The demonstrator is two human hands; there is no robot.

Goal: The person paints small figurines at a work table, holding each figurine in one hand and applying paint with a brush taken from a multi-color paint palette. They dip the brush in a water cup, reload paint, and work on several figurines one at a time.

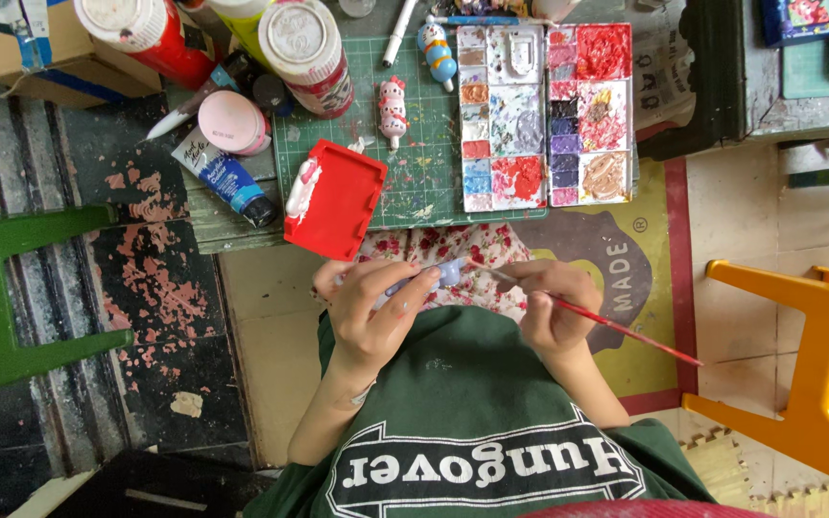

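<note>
A: What does the head camera show of the person's hands?

B: Seen from above, the left hand [373, 312] is closed around a small pale blue figurine [441, 276], held just over the lap. The right hand [554, 309] pinches a thin red-handled paintbrush [616, 329], its tip touching the figurine and its handle angling off to the right.

A: And the work surface?

B: Beyond the hands lies a green cutting mat [414, 163], speckled with dried paint. On it rest a painted pink-and-white figurine [393, 110] and, near the far edge, a blue-and-white one [437, 50]. A red plastic tray [335, 200] with a smear of white paint hangs over the mat's near edge. To the right, a paint palette [546, 117] of square wells holds reds, purples, blues and browns. To the left lie a blue paint tube [227, 179], a pink round lid [230, 122] and tall paint bottles [307, 43].

A: The room?

B: The dark floor [151, 288] is worn, with peeling patches. A green plastic stool [11, 297] stands on the left, an orange plastic chair [813, 369] on the right. The person wears a green shirt [472, 412] over floral fabric [462, 251].
</note>
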